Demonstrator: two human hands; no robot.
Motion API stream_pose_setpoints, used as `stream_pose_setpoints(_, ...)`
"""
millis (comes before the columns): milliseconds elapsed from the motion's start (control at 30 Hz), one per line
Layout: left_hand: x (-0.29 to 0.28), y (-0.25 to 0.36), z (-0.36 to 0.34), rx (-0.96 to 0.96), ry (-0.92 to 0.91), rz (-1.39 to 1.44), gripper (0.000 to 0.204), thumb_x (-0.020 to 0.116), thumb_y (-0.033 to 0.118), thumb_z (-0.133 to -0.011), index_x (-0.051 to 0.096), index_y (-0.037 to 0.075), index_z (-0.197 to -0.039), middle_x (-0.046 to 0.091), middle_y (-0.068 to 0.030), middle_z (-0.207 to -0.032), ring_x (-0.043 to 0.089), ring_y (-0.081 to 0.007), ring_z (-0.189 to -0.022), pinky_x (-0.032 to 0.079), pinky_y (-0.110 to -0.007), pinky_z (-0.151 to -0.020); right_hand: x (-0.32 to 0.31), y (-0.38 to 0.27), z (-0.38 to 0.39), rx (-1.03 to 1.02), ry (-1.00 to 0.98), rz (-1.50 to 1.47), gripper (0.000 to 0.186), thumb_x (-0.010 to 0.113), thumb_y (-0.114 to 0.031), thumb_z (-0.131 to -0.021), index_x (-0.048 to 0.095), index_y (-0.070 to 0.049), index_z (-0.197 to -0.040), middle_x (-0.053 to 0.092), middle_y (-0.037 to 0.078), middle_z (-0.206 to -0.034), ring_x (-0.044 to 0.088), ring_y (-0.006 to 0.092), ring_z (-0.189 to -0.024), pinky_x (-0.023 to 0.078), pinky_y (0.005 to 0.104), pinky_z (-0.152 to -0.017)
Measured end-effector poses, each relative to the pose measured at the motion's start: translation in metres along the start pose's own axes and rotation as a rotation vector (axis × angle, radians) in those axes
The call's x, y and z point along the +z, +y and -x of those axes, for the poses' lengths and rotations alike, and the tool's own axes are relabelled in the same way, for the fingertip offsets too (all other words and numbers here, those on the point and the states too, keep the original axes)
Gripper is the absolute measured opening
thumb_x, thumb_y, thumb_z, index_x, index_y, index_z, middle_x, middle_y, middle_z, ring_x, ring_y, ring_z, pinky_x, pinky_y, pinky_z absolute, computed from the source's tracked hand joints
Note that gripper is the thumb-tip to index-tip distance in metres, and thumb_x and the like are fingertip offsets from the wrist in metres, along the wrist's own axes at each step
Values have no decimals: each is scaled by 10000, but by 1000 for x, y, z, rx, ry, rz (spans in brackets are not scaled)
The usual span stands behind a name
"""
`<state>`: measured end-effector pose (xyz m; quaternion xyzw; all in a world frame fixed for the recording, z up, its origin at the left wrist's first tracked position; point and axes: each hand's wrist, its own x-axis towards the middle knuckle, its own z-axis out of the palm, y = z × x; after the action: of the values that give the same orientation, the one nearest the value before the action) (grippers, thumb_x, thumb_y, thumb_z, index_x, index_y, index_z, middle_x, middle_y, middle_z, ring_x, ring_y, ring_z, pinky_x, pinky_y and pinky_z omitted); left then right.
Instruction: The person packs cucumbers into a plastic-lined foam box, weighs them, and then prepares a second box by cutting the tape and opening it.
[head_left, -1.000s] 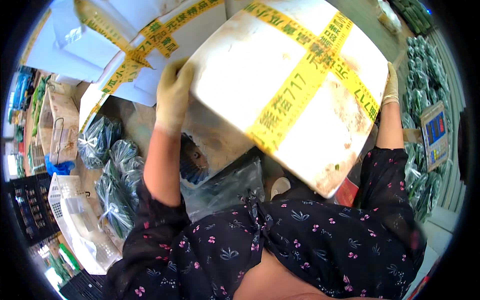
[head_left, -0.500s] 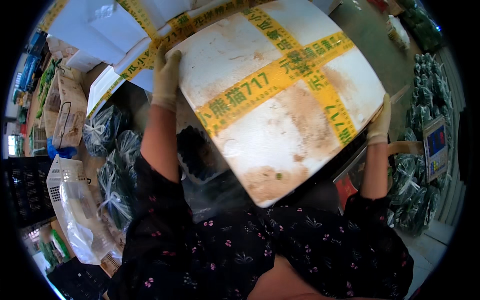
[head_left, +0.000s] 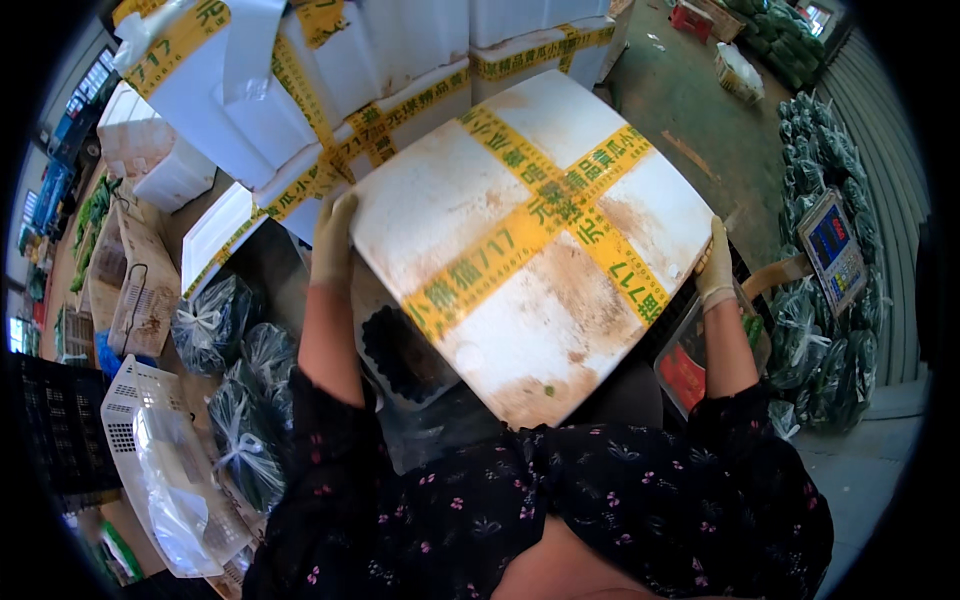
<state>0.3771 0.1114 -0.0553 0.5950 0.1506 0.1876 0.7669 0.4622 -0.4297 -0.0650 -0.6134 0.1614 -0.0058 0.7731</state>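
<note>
Filling the upper left, stacked boxes [head_left: 405,50] stand beyond the stained white box [head_left: 540,250], held at centre.
A crate [head_left: 122,408] sits lower left, a scale [head_left: 835,258] right. The left hand [head_left: 334,238] has its fingers gripping the box's left side; the right hand [head_left: 715,268], its right corner.

The brown-stained, yellow-taped white box [head_left: 540,260] slants between the hands [head_left: 333,236].

White boxes [head_left: 410,45] stand just beyond the left hand [head_left: 333,240]; rightward, a floor gap [head_left: 685,135] separates them from bags [head_left: 852,370] and a scale [head_left: 833,252].
</note>
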Motion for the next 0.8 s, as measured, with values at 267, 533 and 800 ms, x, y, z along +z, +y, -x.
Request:
stream_pose_setpoints(267,-33,11,106,124,94,-76,499,477,187,-900,338,-23,-1330,457,-121,-1272,454,-206,-1149,329,-313,-997,53,3,-18,64,-81,-47,493,575,-500,-836,598,-65,-1068,658,53,-960,653,149,-815,535,266,-694)
stream_pose_setpoints(533,-9,0,86,181,26,-169,627,512,78,-856,209,20,-1401,407,-159,-1296,437,-254,-1152,356,-326,-979,31,13,41,28,-93,-8,432,539,-531,-857,557,-101,-817,519,-8,-575,478,110,-408,382,245,-367)
stream_pose_setpoints(800,-48,23,40,-96,66,-343,490,457,268,-914,400,-39,-1292,538,-151,-1166,558,-224,-991,448,-312,-855,41,10,106,-5,-144,160,436,567,-483,-861,494,-60,-941,392,4,-511,372,112,-357,352,263,-342)
